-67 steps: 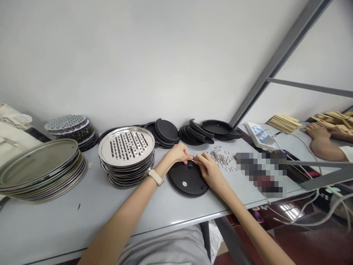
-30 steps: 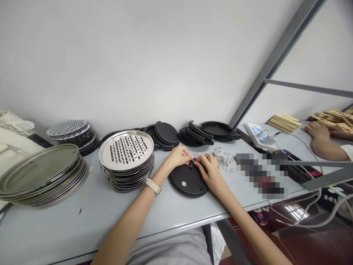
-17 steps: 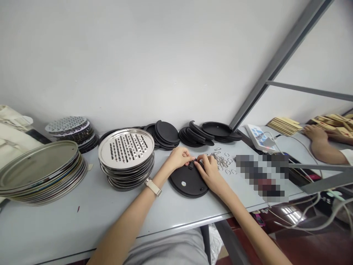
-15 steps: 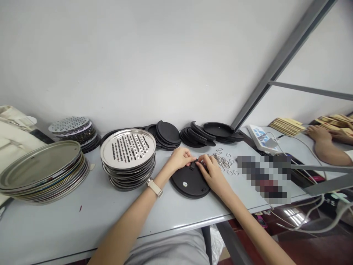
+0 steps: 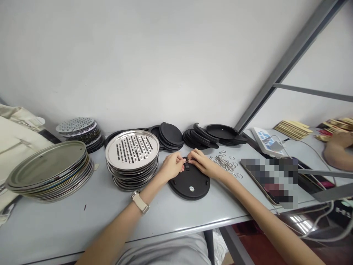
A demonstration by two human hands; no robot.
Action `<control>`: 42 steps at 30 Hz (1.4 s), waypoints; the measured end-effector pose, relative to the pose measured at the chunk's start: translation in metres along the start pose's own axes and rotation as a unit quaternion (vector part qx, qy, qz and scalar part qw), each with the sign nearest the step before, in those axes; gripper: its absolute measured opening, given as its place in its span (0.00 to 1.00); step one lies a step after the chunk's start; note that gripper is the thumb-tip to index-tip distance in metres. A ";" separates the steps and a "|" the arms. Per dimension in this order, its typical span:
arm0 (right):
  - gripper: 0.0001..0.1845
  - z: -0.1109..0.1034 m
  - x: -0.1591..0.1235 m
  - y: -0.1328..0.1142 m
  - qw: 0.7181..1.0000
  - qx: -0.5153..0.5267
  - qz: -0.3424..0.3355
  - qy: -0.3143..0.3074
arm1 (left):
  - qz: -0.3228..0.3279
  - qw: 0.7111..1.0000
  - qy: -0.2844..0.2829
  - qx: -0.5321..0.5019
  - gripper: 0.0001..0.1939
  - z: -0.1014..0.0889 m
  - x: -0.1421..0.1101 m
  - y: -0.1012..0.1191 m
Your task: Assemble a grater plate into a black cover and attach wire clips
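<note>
A round black disc (image 5: 187, 186) with a white sticker lies flat on the grey table, its small black tab (image 5: 187, 166) near the far rim. At that rim my left hand (image 5: 173, 164) and my right hand (image 5: 202, 162) meet, fingertips pinched from either side on a thin, shiny metal ring (image 5: 188, 161). The fingers cover most of the ring, so whether it passes through the disc cannot be seen. To the right of the disc is a loose heap of metal rings and clasps (image 5: 224, 163), partly behind my right hand.
On the left stand a stack of round metal trays (image 5: 49, 165) and a stack of round plates with dark pieces on top (image 5: 132, 151). Black discs (image 5: 171, 134) pile up along the wall. A blurred phone-like object (image 5: 271, 180), a grey metal post (image 5: 275, 77) and a co-worker's arm (image 5: 338, 151) are at right.
The view has shifted slightly, carrying the table's objects rightward. The black disc has turned, its sticker now nearer the middle of the front. Both hands stay pinched at its far rim.
</note>
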State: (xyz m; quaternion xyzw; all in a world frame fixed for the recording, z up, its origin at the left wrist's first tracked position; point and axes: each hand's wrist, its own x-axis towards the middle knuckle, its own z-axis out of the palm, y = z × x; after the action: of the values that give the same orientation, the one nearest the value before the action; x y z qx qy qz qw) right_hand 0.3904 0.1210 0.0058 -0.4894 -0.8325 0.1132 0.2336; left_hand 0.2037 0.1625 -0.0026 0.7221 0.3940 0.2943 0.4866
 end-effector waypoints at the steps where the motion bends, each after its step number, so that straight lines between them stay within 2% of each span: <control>1: 0.07 0.000 0.002 0.000 1.000 -0.005 -0.002 -0.001 | -0.003 1.000 0.001 -0.005 0.08 -0.001 -0.001 0.000; 8: 0.10 0.008 -0.001 -0.003 0.996 -0.080 0.013 0.034 | -0.056 0.998 -0.003 -0.040 0.10 -0.002 0.006 0.006; 15: 0.12 0.008 -0.002 -0.004 0.995 -0.100 0.000 0.026 | -0.126 0.990 0.008 -0.057 0.10 -0.003 0.011 0.017; 23: 0.12 0.007 -0.002 -0.004 0.995 -0.099 -0.008 0.019 | -0.107 0.992 0.046 -0.037 0.09 -0.005 0.012 0.016; 42: 0.13 0.010 0.000 0.003 0.981 -0.189 -0.044 -0.020 | -0.126 0.989 0.047 -0.066 0.10 -0.005 0.015 0.016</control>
State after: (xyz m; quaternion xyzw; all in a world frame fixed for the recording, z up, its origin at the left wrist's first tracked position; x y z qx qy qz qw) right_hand 0.3876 0.1231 -0.0036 -0.4856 -0.8640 -0.0467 0.1248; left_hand 0.2123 0.1744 0.0142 0.6187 0.4838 0.2898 0.5470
